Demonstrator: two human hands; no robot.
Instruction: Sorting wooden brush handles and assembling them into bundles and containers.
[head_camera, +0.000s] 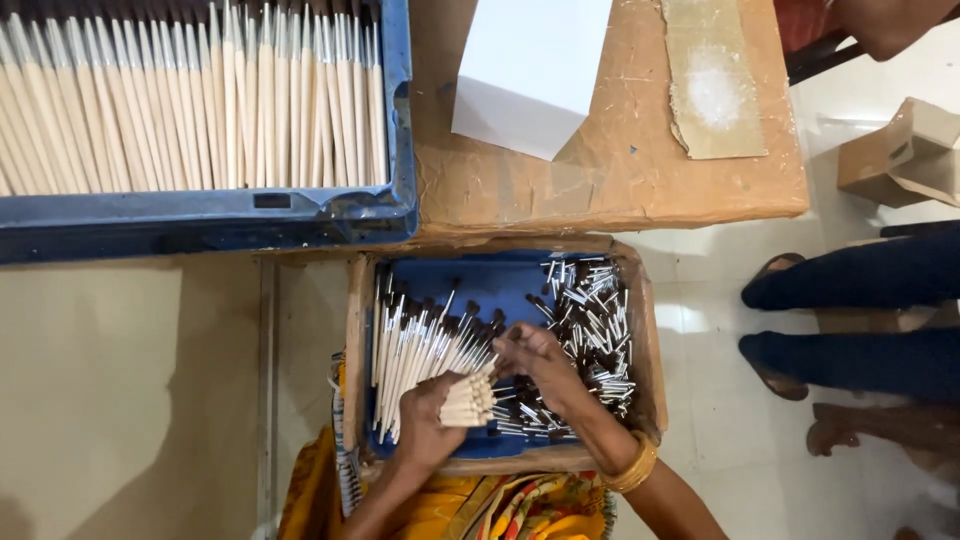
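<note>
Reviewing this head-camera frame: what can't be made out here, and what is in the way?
- Left hand: its palm side and how many wooden handles it grips, hidden by its own fingers.
- Right hand: fingertips lie among the loose brush heads; whether they pinch one is too small to tell.
- Blue crate of wooden handles: cut off by the top and left edges.
- Another person's legs: cut off by the right edge.

Brush handles (467, 400) in left hand (425, 425)

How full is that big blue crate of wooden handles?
Well filled, as far as shown: the blue crate holds pale wooden handles packed side by side across its visible width. Its far end is out of frame.
</note>
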